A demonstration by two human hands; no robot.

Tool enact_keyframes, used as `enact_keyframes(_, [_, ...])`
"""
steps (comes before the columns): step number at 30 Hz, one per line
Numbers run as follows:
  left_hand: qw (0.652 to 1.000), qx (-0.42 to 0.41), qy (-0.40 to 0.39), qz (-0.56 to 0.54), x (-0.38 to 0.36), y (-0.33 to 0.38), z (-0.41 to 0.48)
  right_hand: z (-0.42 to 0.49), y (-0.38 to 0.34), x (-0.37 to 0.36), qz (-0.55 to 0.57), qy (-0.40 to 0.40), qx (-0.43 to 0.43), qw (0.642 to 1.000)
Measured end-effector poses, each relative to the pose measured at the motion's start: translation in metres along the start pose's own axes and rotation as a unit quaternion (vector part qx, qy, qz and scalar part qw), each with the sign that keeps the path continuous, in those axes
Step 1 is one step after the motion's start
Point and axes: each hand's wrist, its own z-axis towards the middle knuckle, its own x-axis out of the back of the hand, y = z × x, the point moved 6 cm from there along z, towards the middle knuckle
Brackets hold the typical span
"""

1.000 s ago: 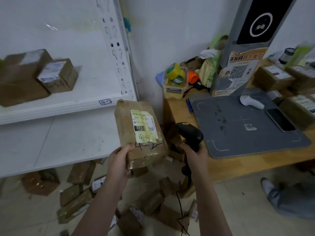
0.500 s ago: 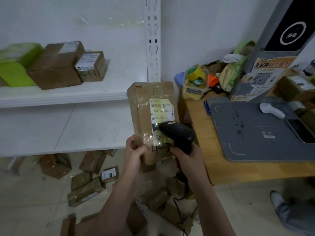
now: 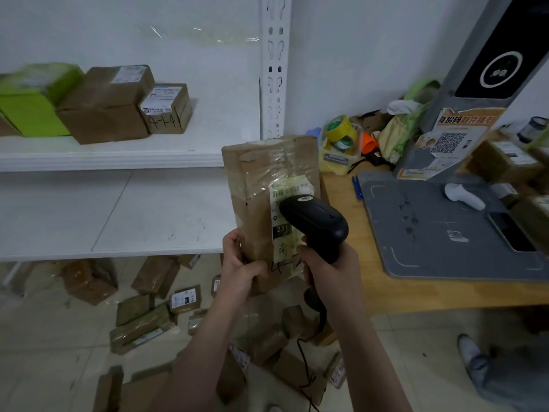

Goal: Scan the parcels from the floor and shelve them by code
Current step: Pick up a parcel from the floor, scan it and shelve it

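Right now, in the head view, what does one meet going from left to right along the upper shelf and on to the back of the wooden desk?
Green parcel → large brown box → small box with a handwritten code → white shelf post → yellow tape roll → grey stand with the QR poster.

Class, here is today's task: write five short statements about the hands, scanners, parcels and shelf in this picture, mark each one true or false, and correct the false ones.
1. The left hand holds a brown parcel upright. True.
2. The right hand holds a white scanner. False: it holds a black scanner; the white scanner lies on the grey mat.
3. The black scanner's head covers part of the parcel's label. True.
4. The upper shelf is bare. False: a green parcel and brown boxes sit on it.
5. The floor has small parcels lying on it. True.
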Motion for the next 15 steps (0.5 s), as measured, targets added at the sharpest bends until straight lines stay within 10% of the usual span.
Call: enact_keyframes(15, [0.999,-0.031,-0.027,-0.008,-0.004,0.000,-0.028,-0.025,-0.004,0.008,-0.009,0.015,0.012,1.000])
